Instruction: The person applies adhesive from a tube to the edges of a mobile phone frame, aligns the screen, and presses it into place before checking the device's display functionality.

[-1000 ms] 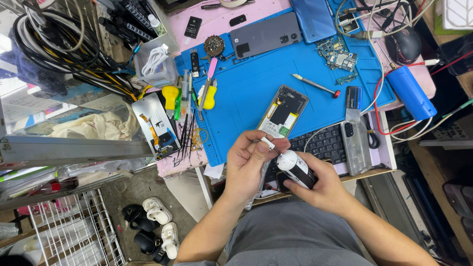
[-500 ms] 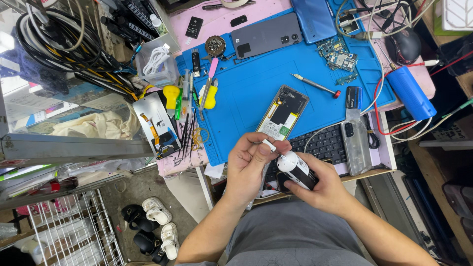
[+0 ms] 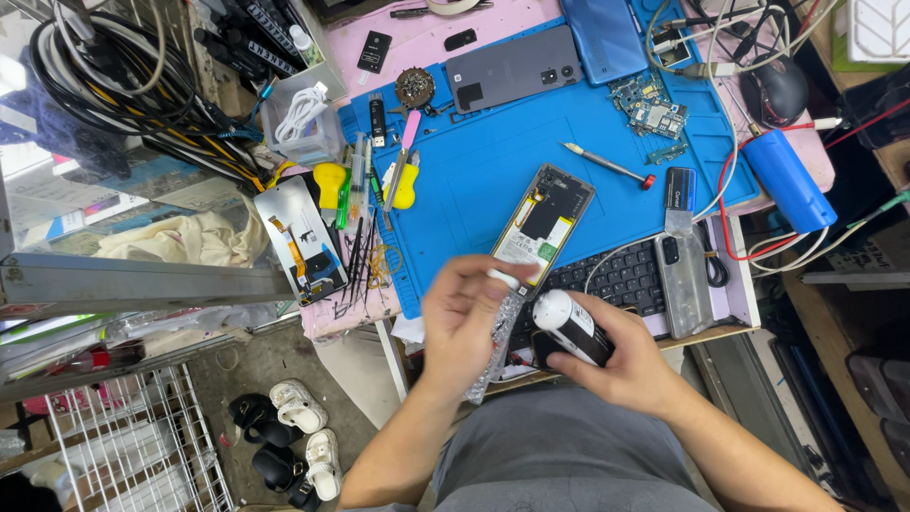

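Held over the counter's (image 3: 720, 327) edge, the right hand (image 3: 621, 365) grips a black-and-white bottle (image 3: 569, 327) while the left hand (image 3: 464, 327) pinches a small white cap (image 3: 502, 278) and clear wrapper (image 3: 493, 356); a slip could spill liquid onto the opened phone (image 3: 545, 223).

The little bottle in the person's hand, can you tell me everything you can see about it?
The little bottle looks like smooth plastic, with a rounded white top and a black body bearing a white label. It lies tilted, its white end pointing up and toward the left hand. The right hand wraps around its lower part, hiding the base. It is held just above the desk's front edge, near the opened phone.
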